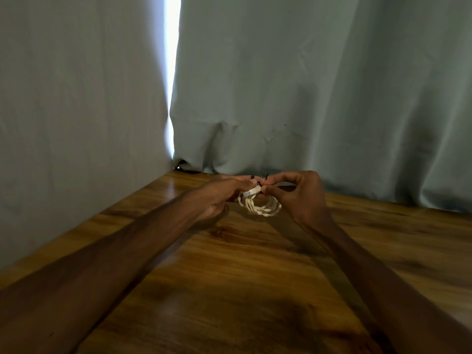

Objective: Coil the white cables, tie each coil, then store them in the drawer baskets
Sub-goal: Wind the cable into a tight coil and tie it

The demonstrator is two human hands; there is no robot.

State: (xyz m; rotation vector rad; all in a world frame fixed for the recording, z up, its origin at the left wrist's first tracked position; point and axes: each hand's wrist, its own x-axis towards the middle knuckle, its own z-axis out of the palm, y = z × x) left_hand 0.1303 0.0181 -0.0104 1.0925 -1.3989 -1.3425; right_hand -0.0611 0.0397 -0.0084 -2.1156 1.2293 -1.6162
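Note:
A coiled white cable (263,208) hangs between my two hands, just above the far part of the wooden table (229,277). My left hand (219,198) grips the coil's left side, where a white plug (251,192) sticks out by my fingertips. My right hand (301,195) pinches a thin black tie (265,178) at the top of the coil, thumb and forefinger together. The tie's two short ends poke up between my hands. How far the tie wraps round the coil is hidden by my fingers.
Pale grey-green curtains (306,85) hang right behind the table's far edge and along its left side. A bright slit of daylight (172,72) shows between them. No drawer or baskets are in view.

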